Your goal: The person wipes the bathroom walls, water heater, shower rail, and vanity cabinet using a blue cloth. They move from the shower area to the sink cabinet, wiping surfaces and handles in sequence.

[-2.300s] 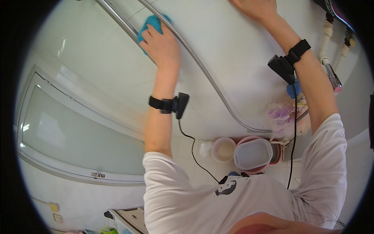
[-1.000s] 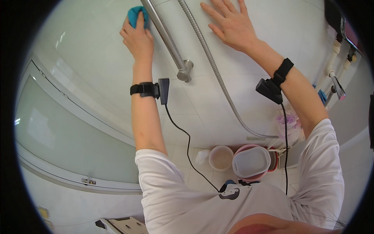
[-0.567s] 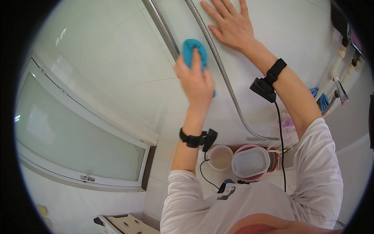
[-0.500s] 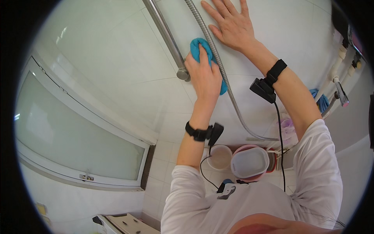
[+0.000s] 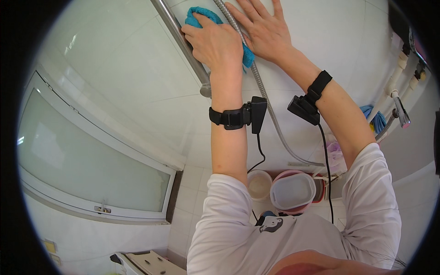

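Your left hand (image 5: 214, 43) pressed the blue cloth (image 5: 201, 16) against the white tiled wall (image 5: 128, 78), wedged between the metal rail (image 5: 183, 46) and shower hose (image 5: 261, 87) (tight squeeze); your right hand (image 5: 261, 30) lay spread flat beside it, open wall leftward.

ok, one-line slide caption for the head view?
Left hand presses a blue cloth against white wall tiles beside a metal rail; right hand lies flat.
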Available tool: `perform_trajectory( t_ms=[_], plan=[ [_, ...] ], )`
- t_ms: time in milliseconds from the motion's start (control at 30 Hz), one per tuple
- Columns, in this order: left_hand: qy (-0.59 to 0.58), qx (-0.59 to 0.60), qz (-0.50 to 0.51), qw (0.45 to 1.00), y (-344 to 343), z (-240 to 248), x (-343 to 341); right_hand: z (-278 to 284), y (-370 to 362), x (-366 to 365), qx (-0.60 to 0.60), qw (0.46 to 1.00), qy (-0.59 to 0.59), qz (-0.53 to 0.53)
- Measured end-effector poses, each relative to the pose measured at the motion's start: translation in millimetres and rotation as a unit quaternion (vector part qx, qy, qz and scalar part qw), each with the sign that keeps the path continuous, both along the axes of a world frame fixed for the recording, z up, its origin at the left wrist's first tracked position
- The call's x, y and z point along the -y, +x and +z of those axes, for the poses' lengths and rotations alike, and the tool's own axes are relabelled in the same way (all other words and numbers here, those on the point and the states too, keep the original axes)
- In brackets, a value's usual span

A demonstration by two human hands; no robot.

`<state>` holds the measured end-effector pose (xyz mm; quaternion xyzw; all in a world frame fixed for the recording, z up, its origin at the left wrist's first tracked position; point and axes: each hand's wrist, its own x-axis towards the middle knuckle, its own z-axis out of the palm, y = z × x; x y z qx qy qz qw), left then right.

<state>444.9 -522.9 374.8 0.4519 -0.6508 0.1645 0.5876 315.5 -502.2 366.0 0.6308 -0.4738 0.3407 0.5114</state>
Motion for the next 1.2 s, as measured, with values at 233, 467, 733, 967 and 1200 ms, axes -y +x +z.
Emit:
perform_trajectory(
  t_ms=[233, 467, 733, 967, 1200],
  plan=[
    [0.141, 0.039, 0.008, 0.989, 11, -8, -12, -2, -1, -2, -0.001, 0.999, 0.04, -0.034],
    [0.127, 0.052, -0.013, 0.99, -3, -109, -28, 5, 0, -5, 0.004, 0.998, 0.047, -0.04],
    [-0.064, 0.082, -0.072, 0.992, 3, -246, -2, -5, 4, -9, -0.009, 0.995, 0.078, -0.064],
    [-0.021, 0.088, -0.023, 0.996, 63, -249, 44, 2, 3, -11, -0.003, 0.995, 0.077, -0.065],
    [-0.019, 0.14, -0.06, 0.988, 97, -253, 58, 0, -1, -9, -0.004, 0.996, 0.074, -0.058]
  ],
)
